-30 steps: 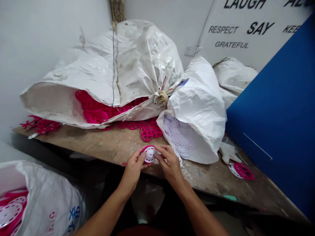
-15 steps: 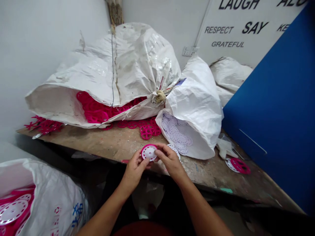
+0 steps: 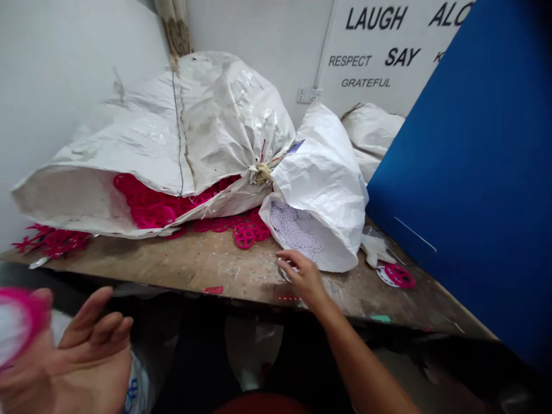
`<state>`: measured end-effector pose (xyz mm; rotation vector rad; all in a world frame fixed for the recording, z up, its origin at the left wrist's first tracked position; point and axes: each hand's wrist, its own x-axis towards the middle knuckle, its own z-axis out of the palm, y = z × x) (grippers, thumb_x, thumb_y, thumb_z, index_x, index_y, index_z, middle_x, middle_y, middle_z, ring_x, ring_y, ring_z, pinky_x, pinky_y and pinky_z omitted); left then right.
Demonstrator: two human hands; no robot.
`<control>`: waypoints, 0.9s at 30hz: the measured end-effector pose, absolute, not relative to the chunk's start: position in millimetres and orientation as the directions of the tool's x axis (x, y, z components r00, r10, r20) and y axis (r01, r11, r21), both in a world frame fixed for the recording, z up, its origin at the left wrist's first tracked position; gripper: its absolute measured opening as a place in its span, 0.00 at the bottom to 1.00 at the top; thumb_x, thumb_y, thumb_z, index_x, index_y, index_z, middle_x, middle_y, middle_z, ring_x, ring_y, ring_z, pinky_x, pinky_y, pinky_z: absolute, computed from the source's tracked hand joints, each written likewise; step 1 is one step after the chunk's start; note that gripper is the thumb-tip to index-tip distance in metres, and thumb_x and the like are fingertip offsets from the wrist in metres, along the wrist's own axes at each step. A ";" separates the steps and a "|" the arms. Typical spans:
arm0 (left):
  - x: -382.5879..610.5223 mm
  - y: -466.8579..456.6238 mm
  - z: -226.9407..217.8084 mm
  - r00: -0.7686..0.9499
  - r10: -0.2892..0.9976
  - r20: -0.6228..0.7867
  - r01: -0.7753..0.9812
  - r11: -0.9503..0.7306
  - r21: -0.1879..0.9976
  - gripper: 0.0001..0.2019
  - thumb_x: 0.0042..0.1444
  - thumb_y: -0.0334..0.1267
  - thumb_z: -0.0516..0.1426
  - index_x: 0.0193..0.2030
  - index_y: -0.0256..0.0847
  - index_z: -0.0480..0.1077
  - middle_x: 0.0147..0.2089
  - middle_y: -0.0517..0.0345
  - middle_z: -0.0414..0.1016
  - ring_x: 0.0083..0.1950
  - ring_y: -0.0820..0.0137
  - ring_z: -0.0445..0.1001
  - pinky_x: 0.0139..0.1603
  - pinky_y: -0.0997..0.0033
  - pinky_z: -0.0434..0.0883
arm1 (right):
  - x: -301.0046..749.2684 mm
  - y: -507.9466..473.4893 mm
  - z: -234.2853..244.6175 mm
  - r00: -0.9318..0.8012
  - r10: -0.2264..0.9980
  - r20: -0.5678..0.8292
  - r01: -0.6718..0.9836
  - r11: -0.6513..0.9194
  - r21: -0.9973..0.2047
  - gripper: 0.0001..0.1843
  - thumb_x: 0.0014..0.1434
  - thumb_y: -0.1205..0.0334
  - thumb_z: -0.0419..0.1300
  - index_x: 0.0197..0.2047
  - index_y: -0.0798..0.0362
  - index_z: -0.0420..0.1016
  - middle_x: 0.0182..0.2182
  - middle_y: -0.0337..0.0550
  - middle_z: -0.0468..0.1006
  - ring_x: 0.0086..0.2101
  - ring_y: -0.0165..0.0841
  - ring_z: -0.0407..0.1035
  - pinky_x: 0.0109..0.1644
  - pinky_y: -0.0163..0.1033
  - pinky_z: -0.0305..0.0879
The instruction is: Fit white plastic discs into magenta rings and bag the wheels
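Observation:
At the lower left, my left hand (image 3: 73, 356) has its palm turned up and its fingers spread. A round disc with a pink rim and white centre (image 3: 12, 328) is by its thumb, blurred and cut off by the picture's edge. Whether the thumb still touches it is unclear. My right hand (image 3: 304, 279) is over the worktable, thumb and fingers apart. Partly hidden under its fingertips is a white disc (image 3: 287, 275) lying on the table. Just behind that hand, pale slotted discs (image 3: 297, 230) spill inside the mouth of a white sack (image 3: 332, 178).
A large white sack (image 3: 219, 109) holding pink rings (image 3: 150, 204) lies across the worktable (image 3: 142, 259). Pink wheel-shaped pieces (image 3: 245, 236) lie before it. On the right are a pink and white pair (image 3: 399, 276) and a blue panel (image 3: 426, 172).
My left hand has moved from the middle to the lower left with the pink and white disc, and its fingers have spread. My right hand has come off that disc and stays above the table.

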<state>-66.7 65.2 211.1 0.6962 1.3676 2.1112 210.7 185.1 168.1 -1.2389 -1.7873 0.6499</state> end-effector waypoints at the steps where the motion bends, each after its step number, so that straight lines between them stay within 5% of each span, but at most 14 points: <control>1: -66.9 68.2 213.8 -0.719 0.676 0.163 -0.141 -0.372 0.917 0.21 0.54 0.47 0.56 0.56 0.63 0.63 0.46 0.71 0.77 0.33 0.77 0.74 0.35 0.79 0.74 | 224.5 189.8 165.5 -0.115 0.933 0.342 0.594 0.341 -0.729 0.13 0.59 0.56 0.55 0.42 0.52 0.75 0.39 0.45 0.77 0.38 0.35 0.71 0.42 0.39 0.64; 3: -55.2 90.1 206.3 -0.567 0.798 0.206 -0.099 -0.315 0.944 0.26 0.52 0.44 0.59 0.58 0.56 0.61 0.45 0.62 0.77 0.35 0.72 0.75 0.37 0.71 0.74 | 244.9 197.0 160.7 -0.104 0.948 0.300 0.781 0.265 -0.566 0.16 0.60 0.54 0.54 0.45 0.52 0.75 0.41 0.47 0.77 0.38 0.38 0.71 0.42 0.41 0.63; 5: -34.2 129.1 186.7 -0.342 0.898 0.277 0.168 -0.231 0.958 0.20 0.52 0.42 0.59 0.52 0.43 0.67 0.44 0.54 0.76 0.42 0.66 0.75 0.42 0.66 0.73 | 253.1 200.6 157.6 -0.140 0.960 0.243 0.893 0.229 -0.388 0.18 0.60 0.53 0.54 0.50 0.52 0.73 0.43 0.48 0.76 0.37 0.39 0.71 0.42 0.42 0.62; 8: -3.7 195.1 155.6 -0.018 0.920 0.393 0.569 -0.314 0.760 0.10 0.58 0.37 0.53 0.45 0.41 0.71 0.45 0.51 0.74 0.46 0.65 0.72 0.47 0.64 0.70 | 249.5 201.8 154.1 -0.181 0.969 0.169 0.943 0.220 -0.249 0.22 0.58 0.55 0.57 0.55 0.51 0.70 0.45 0.49 0.74 0.38 0.41 0.71 0.41 0.43 0.62; 11: 12.6 241.8 138.8 0.070 0.910 0.408 0.714 -0.331 0.617 0.08 0.55 0.31 0.55 0.40 0.40 0.73 0.43 0.50 0.72 0.48 0.62 0.69 0.52 0.59 0.65 | 246.6 205.1 147.8 -0.170 0.975 0.144 0.920 0.210 -0.332 0.23 0.56 0.57 0.59 0.55 0.51 0.70 0.45 0.48 0.74 0.38 0.40 0.71 0.41 0.42 0.62; 15: 14.2 262.9 134.5 0.040 0.923 0.384 0.714 -0.295 0.635 0.03 0.51 0.28 0.57 0.30 0.39 0.72 0.39 0.49 0.71 0.47 0.60 0.67 0.53 0.55 0.62 | 255.8 213.8 139.8 -0.096 0.982 0.165 0.716 0.183 -0.673 0.21 0.52 0.56 0.60 0.49 0.52 0.75 0.35 0.44 0.74 0.34 0.37 0.69 0.39 0.40 0.63; 19: 10.2 245.8 140.2 -0.002 0.929 0.370 0.653 -0.279 0.704 0.05 0.55 0.31 0.53 0.31 0.38 0.69 0.40 0.51 0.71 0.46 0.64 0.68 0.51 0.60 0.65 | 250.1 217.1 146.6 0.012 0.994 0.108 0.308 0.099 -0.946 0.21 0.52 0.52 0.60 0.46 0.55 0.74 0.29 0.39 0.71 0.26 0.31 0.66 0.32 0.37 0.64; 22: 14.9 216.9 149.7 -0.069 0.977 0.201 0.278 -0.174 0.945 0.07 0.58 0.39 0.52 0.35 0.38 0.67 0.41 0.53 0.72 0.42 0.68 0.72 0.45 0.65 0.70 | 224.7 215.6 158.7 0.041 0.993 0.115 0.093 0.111 -0.989 0.22 0.52 0.52 0.61 0.48 0.54 0.71 0.29 0.38 0.71 0.25 0.28 0.66 0.31 0.35 0.64; 25: 24.1 188.9 158.0 -0.011 0.998 -0.065 -0.303 0.058 0.951 0.12 0.56 0.44 0.55 0.42 0.38 0.65 0.42 0.54 0.73 0.41 0.69 0.74 0.45 0.65 0.72 | 195.1 211.2 164.9 -0.014 0.981 0.192 0.107 0.192 -0.975 0.19 0.54 0.54 0.59 0.48 0.52 0.72 0.32 0.40 0.72 0.27 0.29 0.67 0.32 0.36 0.65; 27: 27.9 176.2 160.0 0.014 0.994 -0.105 -0.385 0.102 0.917 0.17 0.55 0.45 0.56 0.48 0.39 0.64 0.44 0.53 0.74 0.42 0.68 0.75 0.44 0.66 0.72 | 181.6 206.5 164.1 -0.056 0.951 0.305 0.259 0.309 -0.915 0.16 0.56 0.57 0.59 0.47 0.50 0.75 0.36 0.43 0.72 0.33 0.32 0.69 0.37 0.38 0.67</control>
